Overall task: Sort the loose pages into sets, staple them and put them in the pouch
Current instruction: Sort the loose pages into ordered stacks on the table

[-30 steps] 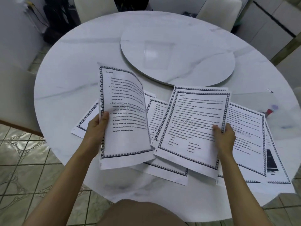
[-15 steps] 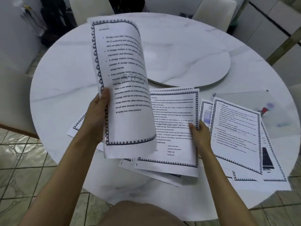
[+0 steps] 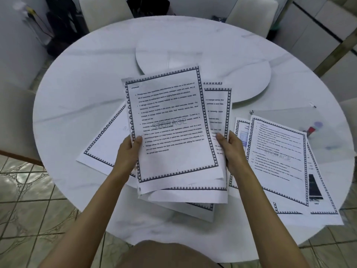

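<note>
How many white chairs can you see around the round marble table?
2 clearly: one white chair at the table's far left, another white chair at far right. Pale shapes at both frame edges may be more.

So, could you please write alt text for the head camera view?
Two hands, left hand and right hand, hold a small stack of bordered pages above a round white table. More loose pages lie to the right.

Body text on top page (image 3: pixel 170 120) blurred, illegible (watermark aside); lower sheets mostly covered; pouch (image 3: pixel 301 130) contents indistinct.
</note>
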`<state>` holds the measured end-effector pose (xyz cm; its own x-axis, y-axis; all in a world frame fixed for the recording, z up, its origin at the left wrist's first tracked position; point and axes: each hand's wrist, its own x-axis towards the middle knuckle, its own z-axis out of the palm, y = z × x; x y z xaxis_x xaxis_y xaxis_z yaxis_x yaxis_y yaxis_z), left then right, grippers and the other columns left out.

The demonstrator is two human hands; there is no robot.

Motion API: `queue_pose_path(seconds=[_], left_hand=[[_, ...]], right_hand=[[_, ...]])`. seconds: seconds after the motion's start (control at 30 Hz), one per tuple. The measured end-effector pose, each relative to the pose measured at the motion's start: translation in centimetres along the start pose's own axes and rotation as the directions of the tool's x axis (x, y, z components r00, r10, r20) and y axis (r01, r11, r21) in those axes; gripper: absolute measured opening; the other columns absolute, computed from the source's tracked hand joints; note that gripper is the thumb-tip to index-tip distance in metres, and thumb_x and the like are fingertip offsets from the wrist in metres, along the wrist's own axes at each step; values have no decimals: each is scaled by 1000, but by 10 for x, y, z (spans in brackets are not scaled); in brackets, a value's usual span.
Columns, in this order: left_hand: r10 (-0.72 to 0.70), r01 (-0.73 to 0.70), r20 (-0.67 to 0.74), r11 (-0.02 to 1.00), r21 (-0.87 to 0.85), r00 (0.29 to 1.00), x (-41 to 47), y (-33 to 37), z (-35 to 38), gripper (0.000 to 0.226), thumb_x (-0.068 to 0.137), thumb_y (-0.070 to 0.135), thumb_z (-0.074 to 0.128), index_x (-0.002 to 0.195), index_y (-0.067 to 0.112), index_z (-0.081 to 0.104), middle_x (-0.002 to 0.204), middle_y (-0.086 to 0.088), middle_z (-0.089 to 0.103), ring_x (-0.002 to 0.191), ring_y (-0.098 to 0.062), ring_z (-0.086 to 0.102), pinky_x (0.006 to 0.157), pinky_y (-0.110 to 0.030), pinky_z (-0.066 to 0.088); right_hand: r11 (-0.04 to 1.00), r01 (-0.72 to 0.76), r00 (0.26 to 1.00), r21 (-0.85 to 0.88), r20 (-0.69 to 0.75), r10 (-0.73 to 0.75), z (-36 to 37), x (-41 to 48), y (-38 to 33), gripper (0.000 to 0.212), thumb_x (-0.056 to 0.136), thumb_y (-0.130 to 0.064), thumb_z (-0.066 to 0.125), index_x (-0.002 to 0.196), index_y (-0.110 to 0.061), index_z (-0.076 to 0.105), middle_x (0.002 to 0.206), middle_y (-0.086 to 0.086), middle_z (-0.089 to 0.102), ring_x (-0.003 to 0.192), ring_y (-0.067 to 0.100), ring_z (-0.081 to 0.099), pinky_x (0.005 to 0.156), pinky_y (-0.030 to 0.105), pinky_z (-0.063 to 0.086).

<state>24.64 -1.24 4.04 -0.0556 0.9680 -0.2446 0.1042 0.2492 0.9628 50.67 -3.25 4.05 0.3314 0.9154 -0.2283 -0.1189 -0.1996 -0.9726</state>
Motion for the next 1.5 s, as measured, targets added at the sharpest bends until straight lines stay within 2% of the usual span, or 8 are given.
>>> queue_pose_path(seconds=[0.37,0.53,0.67,0.8,0.93,1.1,1.3,1.5], left_hand=[[43,-43,4,999,-7,999,15,17,-7,29,94,14,52,123,13,52,118,-4,61,102,-22,61,88,-34,50],[240,-237,-75,970,45,968,15,31,-9,32,94,14,53,126,13,50,116,2,59,103,-13,58,84,-18,50],[333,-334,-149,942,16,931,11,40,-7,29,94,8,52,121,19,48,109,11,58,97,3,58,84,-11,49],[339,-346,-207,938,5,918,9,33,-6,36,93,9,53,128,8,46,115,1,57,103,-9,57,88,-14,49],[261,-262,-173,965,17,950,6,12,-7,42,92,8,54,132,6,42,119,-2,56,106,-13,55,84,-10,48],[157,-146,-101,984,105,982,1,-18,-11,42,95,14,50,136,8,41,130,-6,53,121,-21,50,104,-39,42],[170,-162,-62,980,119,983,1,-3,-4,31,97,18,45,127,11,49,119,2,56,108,-16,55,91,-29,46],[23,-34,60,982,186,998,-1,-15,9,33,97,17,45,129,12,47,123,-2,56,110,-22,55,96,-37,45]], right_hand=[[988,109,988,-105,117,-97,47,8,-31,37,99,-40,33,106,-21,64,104,-1,69,100,13,65,89,28,50],[936,269,960,-228,144,-241,64,13,-36,13,96,-19,49,105,-16,57,93,-7,61,80,6,54,67,21,44],[895,379,925,-236,116,-362,72,6,-40,14,95,-11,49,106,-18,54,85,-16,56,73,1,51,70,17,43],[871,441,897,-216,90,-432,71,-6,-34,12,96,-10,48,104,-18,52,89,-9,57,80,5,53,74,14,45],[892,368,930,-262,103,-354,67,-14,-8,8,96,-16,50,101,-21,50,90,-12,56,77,-5,51,70,9,43],[890,254,966,-378,152,-211,65,-18,27,5,96,-18,48,93,-16,50,87,-1,55,78,11,49,68,18,39],[886,284,958,-367,143,-247,53,-20,18,22,98,-21,46,94,-3,56,76,-1,52,63,3,41,58,13,35],[856,140,990,-498,62,-126,12,-14,22,17,97,-15,46,80,-15,50,68,-7,45,61,4,40,54,13,31]])
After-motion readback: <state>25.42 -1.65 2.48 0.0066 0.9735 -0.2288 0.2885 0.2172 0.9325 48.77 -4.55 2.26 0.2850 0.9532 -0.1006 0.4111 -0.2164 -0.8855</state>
